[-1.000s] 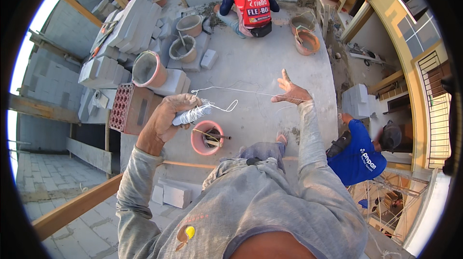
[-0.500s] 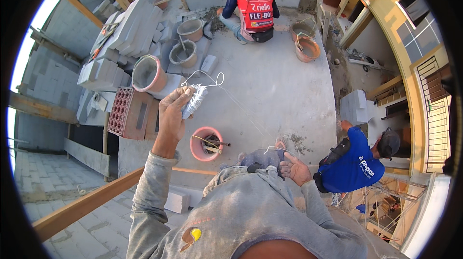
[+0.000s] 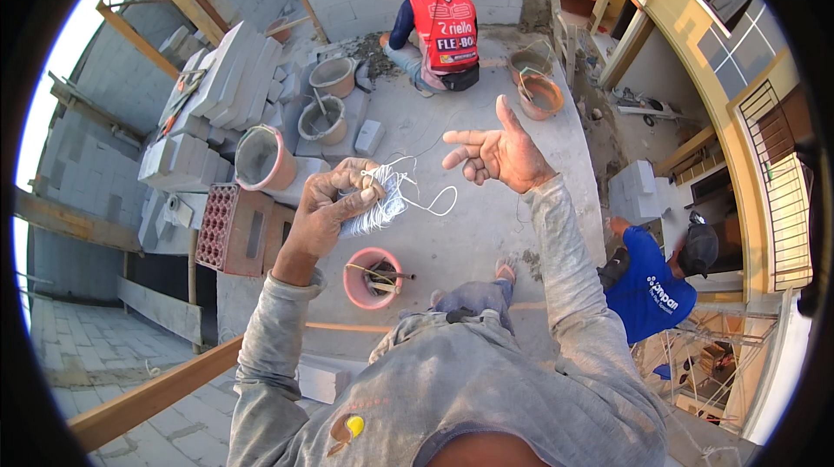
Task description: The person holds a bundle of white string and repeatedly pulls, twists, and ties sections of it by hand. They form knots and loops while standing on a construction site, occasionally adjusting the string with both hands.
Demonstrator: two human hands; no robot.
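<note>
My left hand is closed around a bundle of white string, wound thickly round something I cannot make out. A loose loop of the string stands out from the bundle toward the right. Level with it, my right hand is raised and open, thumb up, index finger stretched toward the bundle and the other fingers partly bent. Between the right hand and the bundle there is a gap. Whether a thin strand runs to the right fingers is too fine to tell.
Below the left hand stands a pink bucket with tools in it. Mortar buckets and stacked pale blocks are at the left. A person in a red vest crouches by the far wall; another in a blue shirt is at the right.
My right hand has risen from near my waist to beside the string bundle. The left hand has moved slightly right and down, turning the bundle. The person in blue has shifted slightly.
</note>
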